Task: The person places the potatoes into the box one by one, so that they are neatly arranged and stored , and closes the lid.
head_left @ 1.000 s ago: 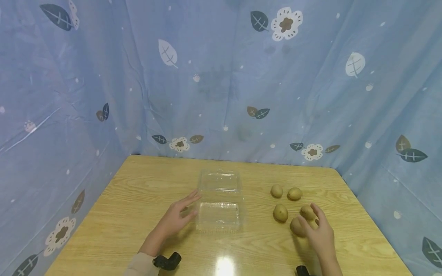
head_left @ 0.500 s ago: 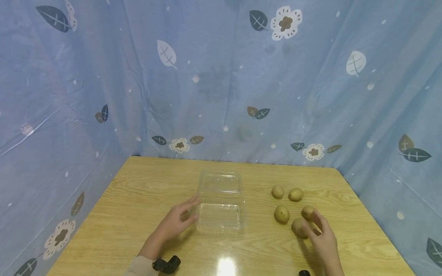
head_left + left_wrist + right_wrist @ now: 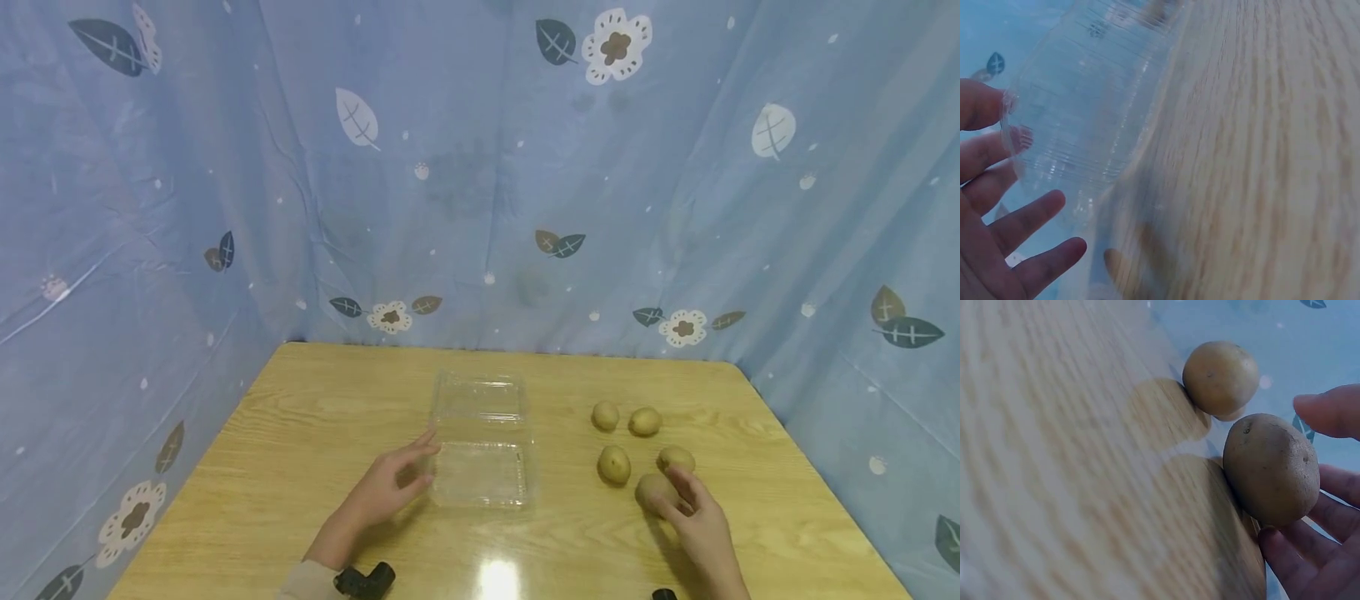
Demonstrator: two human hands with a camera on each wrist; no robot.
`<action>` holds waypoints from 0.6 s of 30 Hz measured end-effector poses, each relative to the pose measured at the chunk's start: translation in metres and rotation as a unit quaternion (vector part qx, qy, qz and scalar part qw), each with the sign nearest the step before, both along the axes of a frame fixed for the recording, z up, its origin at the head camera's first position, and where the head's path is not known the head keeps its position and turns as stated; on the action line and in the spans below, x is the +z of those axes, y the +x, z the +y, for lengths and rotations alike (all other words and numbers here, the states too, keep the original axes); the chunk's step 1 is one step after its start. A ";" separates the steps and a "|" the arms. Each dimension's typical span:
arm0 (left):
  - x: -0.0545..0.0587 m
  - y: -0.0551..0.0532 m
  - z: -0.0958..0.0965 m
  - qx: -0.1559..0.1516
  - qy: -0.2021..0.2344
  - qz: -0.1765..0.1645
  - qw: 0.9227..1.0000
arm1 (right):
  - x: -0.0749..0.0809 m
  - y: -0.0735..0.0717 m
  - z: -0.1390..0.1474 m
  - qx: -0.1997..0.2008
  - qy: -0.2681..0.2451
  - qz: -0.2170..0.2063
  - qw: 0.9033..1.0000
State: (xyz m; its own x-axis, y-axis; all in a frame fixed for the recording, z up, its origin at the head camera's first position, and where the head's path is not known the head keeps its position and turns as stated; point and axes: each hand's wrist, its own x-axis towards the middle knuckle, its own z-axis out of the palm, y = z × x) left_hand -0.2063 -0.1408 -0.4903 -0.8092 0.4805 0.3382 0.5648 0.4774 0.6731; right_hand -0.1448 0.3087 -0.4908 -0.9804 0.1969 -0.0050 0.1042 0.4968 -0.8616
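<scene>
A clear plastic clamshell box lies with its lid folded back on the wooden table. My left hand is at the box's left side, fingers spread. In the left wrist view, fingertips touch or nearly touch the clear wall. On the right, my right hand is round the near side of a potato. The right wrist view has the fingers beside and under this potato, while the thumb stands off from it.
Several more potatoes sit nearby, among them one to the left, one just behind and one farther back. A blue patterned curtain encloses the table at the back and sides.
My right hand has come down closer to the nearest potato, its thumb and fingers now nearer together. My left hand has shifted slightly right against the box.
</scene>
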 end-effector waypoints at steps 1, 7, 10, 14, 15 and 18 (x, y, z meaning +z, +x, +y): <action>0.000 0.000 0.000 -0.003 -0.001 -0.002 1.000 | -0.001 0.000 0.000 0.002 0.002 -0.002 1.000; 0.000 0.000 0.001 -0.018 0.010 -0.004 1.000 | -0.004 -0.001 0.000 0.004 0.012 -0.001 1.000; 0.000 -0.001 0.001 -0.013 0.003 0.003 1.000 | -0.005 -0.003 0.001 0.006 0.017 0.006 1.000; 0.000 -0.002 0.000 -0.010 0.003 0.000 1.000 | -0.006 -0.003 0.001 0.018 0.017 0.012 1.000; 0.000 -0.002 0.000 -0.010 0.006 -0.004 1.000 | -0.007 -0.003 0.001 0.022 0.015 0.013 1.000; -0.001 -0.003 -0.001 -0.011 0.008 -0.005 1.000 | -0.008 -0.001 0.001 0.031 0.015 0.010 0.999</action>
